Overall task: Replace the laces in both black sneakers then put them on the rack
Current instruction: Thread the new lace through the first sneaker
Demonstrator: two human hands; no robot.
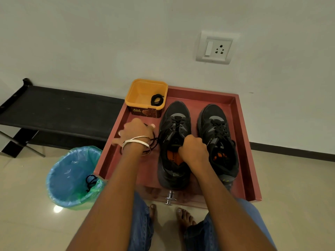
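Black sneakers, two in number, are shown side by side on a red-brown tray-like top (243,134) with raised edges, toes directed toward the white wall. At far left a black rack (54,107) with a fabric shelf is seen against the wall. In front of it a blue bin (72,178) lined with a translucent bag is set on the tiled floor; a black lace (90,181) is draped over its near rim. On the tray's far left corner a yellow tub (146,96) is placed, with a coiled black lace (157,100) lying inside. The left hand (136,133), with bangles (136,143) at the wrist, is held over the tray's left part; its fingers are curled around a loose black lace (154,142), which runs across to the left sneaker (175,142). This sneaker is matte black with grey panels and an orange insole; only its front eyelets are seen laced. The right hand (194,151) is closed around the tongue and collar of the same sneaker. The right sneaker (217,140), just beside it, is of the same pattern and is laced up its whole front, with an orange lining visible. A white switch-and-socket plate (214,48) is mounted on the wall above. A chrome knob (170,197) projects from the near front below the tray, above blue jeans (141,223) and bare feet (183,217).
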